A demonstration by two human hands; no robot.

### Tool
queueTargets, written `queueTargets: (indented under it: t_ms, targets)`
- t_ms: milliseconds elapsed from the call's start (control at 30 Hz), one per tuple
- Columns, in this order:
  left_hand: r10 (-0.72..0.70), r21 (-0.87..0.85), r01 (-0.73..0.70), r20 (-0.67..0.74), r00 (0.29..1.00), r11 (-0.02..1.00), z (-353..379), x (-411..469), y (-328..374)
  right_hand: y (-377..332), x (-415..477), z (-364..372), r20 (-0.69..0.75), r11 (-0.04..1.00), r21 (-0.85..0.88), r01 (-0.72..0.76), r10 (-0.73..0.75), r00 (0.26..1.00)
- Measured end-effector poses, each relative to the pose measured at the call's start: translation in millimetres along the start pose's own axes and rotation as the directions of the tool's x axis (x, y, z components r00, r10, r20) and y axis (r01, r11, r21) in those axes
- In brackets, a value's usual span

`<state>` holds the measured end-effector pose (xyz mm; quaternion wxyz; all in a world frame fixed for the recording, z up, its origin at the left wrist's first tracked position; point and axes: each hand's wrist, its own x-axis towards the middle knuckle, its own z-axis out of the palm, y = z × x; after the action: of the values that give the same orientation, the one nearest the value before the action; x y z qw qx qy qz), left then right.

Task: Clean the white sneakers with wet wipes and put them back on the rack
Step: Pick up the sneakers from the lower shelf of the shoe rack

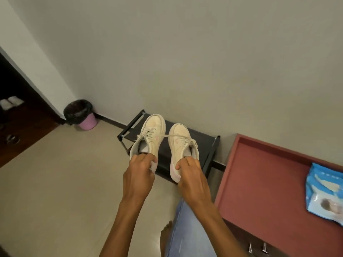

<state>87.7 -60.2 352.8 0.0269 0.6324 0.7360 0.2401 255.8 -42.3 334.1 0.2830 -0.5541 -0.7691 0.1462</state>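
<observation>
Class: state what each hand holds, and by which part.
The left hand grips the left sneaker at its heel end. The right hand grips the right sneaker at its heel end.

a plain pale wall (185, 52) fills the far side, edged at its foot by a dark skirting board (108, 118); beige floor tiles (55, 182) spread across the near left; a pink bin (87, 122) with a black liner stands in the far left corner; left of it lies darker wooden flooring (24, 138); at right, a red-brown surface (259, 182) with a raised rim; the light is dim and even
</observation>
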Motion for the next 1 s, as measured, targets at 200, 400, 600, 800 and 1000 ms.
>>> queueTargets:
  t_ms: [200, 400, 600, 800, 1000]
  targets:
    - [0.207, -0.104, -0.204, 0.016, 0.978, 0.973, 8, -5, 109, 53, -32, -85, -0.162, 0.994, -0.085, -0.069, 0.054, 0.985]
    - [0.317, -0.127, -0.304, 0.099, 0.943, 0.944, 41, -39, 191, 110, -101, -151, -0.266, 0.952, -0.163, -0.259, 0.21, 0.941]
    - [0.426, -0.154, -0.399, 0.245, 0.871, 0.904, 81, -89, 227, 152, -174, -162, -0.305, 0.866, -0.166, -0.472, 0.41, 0.859]
    - [0.436, -0.17, -0.401, 0.361, 0.825, 0.9, 125, -133, 228, 171, -219, -126, -0.21, 0.835, -0.199, -0.513, 0.475, 0.854]
    - [0.378, -0.134, -0.36, 0.485, 0.789, 0.923, 159, -155, 199, 188, -237, -78, -0.068, 0.825, -0.261, -0.501, 0.502, 0.862]
